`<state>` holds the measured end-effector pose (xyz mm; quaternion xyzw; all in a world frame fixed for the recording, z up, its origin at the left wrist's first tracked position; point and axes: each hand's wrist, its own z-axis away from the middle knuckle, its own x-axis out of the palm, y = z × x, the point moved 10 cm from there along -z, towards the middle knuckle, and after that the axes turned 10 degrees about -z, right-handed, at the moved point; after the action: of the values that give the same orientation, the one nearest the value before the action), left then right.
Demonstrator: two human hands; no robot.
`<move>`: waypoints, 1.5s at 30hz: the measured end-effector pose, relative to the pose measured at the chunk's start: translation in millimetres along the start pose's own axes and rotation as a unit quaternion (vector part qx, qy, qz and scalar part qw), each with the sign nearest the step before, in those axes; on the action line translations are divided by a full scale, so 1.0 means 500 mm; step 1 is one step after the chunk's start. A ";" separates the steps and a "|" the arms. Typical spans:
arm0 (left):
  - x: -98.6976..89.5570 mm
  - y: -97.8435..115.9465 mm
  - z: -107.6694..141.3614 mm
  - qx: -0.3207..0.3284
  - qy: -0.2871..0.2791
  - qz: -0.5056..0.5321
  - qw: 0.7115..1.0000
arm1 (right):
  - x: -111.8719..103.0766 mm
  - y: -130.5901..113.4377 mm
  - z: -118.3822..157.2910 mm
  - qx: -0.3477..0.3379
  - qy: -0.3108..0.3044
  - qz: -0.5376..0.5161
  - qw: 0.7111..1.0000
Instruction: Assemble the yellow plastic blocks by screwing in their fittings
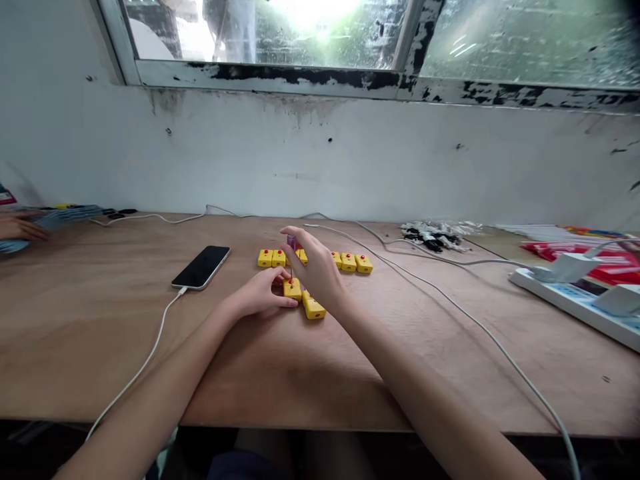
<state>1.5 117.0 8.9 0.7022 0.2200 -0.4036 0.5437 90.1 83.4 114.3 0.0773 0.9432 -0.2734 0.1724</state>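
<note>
Yellow block (pixel 292 289) — left hand (pixel 260 294) grips it, right hand (pixel 316 265) pinching a purple-handled screwdriver (pixel 291 243) above it.

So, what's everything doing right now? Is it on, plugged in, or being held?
small screwdriver: held by right hand, tip on a red dot
yellow block: gripped by left hand
other yellow blocks: lying on the table
phone: screen dark, cable plugged in
power strip: white plugs in
</note>
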 end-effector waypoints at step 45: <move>0.003 -0.002 -0.003 0.013 0.002 -0.006 1.000 | -0.013 0.010 0.001 -0.004 0.076 0.078 0.994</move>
<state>2.1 118.4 7.4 0.7089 0.2198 -0.4084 0.5314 97.7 87.1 113.7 0.1705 0.9457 -0.2484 0.1217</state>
